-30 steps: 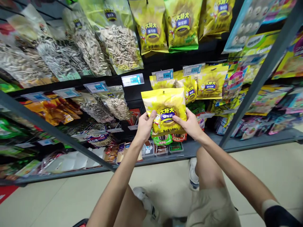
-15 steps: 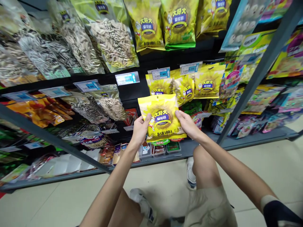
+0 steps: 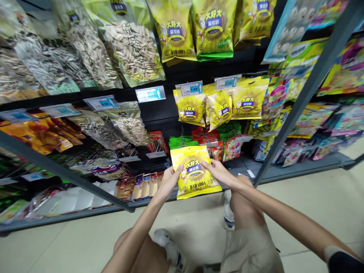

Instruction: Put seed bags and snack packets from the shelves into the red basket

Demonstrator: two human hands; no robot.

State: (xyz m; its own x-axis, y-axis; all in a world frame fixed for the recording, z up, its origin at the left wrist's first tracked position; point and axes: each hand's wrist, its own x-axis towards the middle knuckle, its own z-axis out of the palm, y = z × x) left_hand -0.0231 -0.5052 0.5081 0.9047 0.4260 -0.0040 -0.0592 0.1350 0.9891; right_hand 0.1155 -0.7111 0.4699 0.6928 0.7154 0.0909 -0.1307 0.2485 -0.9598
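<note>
Both my hands hold one yellow bag of sunflower seeds upright, low in front of the shop shelving. My left hand grips its left edge, thumb on the front. My right hand grips its right side, fingers across the printed face. Behind and above it, three matching yellow bags hang on pegs under price tags. Green and red packets hang just behind the held bag.
Big clear bags of seeds hang at the upper left, larger yellow bags at the top. A grey slanted post crosses on the right, another on the left. The bottom shelf holds small boxes. My knees and shoes are over the beige floor.
The bag and both hands have come down from peg height to near the bottom shelf. The hanging yellow bags and packets behind it are now uncovered.
</note>
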